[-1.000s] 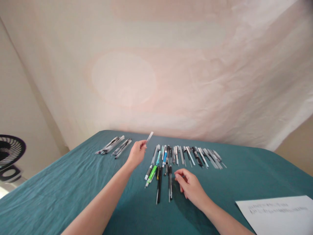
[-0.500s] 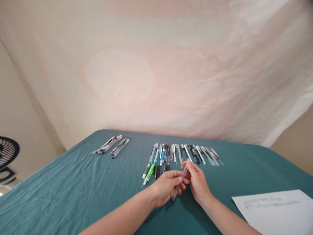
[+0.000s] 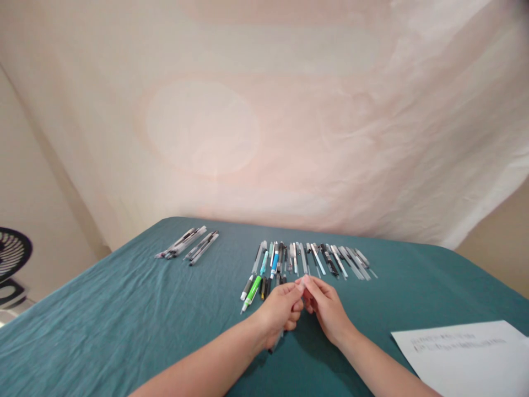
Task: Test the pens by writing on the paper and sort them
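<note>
At the left edge of the frame a black fan [image 3: 14,255] is standing, and left of centre clear pens [image 3: 187,243] are lying on our teal cloth [image 3: 165,320]. At lower centre our left hand [image 3: 283,309] is grasping a slim pen [image 3: 276,342], its end poking out below; our right hand [image 3: 328,311] is meeting it fingertip to fingertip, whether pinching the pen we cannot tell. At lower right a printed sheet [image 3: 467,358] is lying.

Teal-clothed table [image 3: 124,320], creases toward left. White paper sheet [image 3: 471,364] at near right, blurred lines of marks along top, unreadable; cropped by frame. Black fan [image 3: 13,256] at left edge, partly cut off. Pale wrinkled backdrop [image 3: 289,127] behind table, faint rounded outline left of centre. Tan surface [image 3: 502,242] far right.
</note>
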`<state>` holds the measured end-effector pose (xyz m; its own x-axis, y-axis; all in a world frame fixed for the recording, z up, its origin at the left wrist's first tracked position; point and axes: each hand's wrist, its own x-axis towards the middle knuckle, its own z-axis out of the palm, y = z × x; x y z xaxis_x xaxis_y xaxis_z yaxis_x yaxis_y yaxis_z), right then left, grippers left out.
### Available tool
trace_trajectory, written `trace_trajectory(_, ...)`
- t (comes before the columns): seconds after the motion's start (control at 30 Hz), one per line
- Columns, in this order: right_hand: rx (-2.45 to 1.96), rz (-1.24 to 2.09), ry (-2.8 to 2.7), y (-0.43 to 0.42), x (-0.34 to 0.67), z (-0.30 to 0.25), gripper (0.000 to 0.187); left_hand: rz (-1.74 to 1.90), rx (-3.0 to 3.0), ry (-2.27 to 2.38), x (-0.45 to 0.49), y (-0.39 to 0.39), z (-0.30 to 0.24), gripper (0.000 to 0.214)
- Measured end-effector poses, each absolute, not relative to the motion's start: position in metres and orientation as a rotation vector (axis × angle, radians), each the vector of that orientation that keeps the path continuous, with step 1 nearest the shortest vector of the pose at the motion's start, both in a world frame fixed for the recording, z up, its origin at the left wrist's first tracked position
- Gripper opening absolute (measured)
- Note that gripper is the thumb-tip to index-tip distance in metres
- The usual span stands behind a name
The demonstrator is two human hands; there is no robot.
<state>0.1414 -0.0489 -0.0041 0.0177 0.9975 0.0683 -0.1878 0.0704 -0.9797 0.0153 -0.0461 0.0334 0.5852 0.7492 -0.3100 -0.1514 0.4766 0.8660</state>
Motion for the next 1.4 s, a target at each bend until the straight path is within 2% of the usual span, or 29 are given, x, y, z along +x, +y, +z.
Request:
trace_trajectory(0.5,-1.027,1.192,-1.153,-0.049,0.143,-0.006,0.032,0.560,0.981,0.866,0.011,-0.045,0.037,0.031)
trace_trajectory(0.87,-1.045,1.246,-1.008,-0.045,0.143,-0.005,0.034,0.569,1.008,0.901,0.016,-0.052,0.037,0.039)
trace_trajectory(1.0,-1.067,1.183,-0.938,-0.039,0.150,-0.006,0.034,0.636,1.007,0.940,0.012,-0.049,0.033,0.033)
trace_trajectory(1.17,-1.185,1.112,-1.157,-0.031,0.154,-0.016,0.035,0.897,0.919,0.893,0.003,-0.031,0.034,0.022)
trace_trajectory(1.4,-1.238,1.035,-1.315,-0.022,0.152,-0.032,0.029,1.069,0.794,0.845,-0.001,-0.020,0.037,0.022)
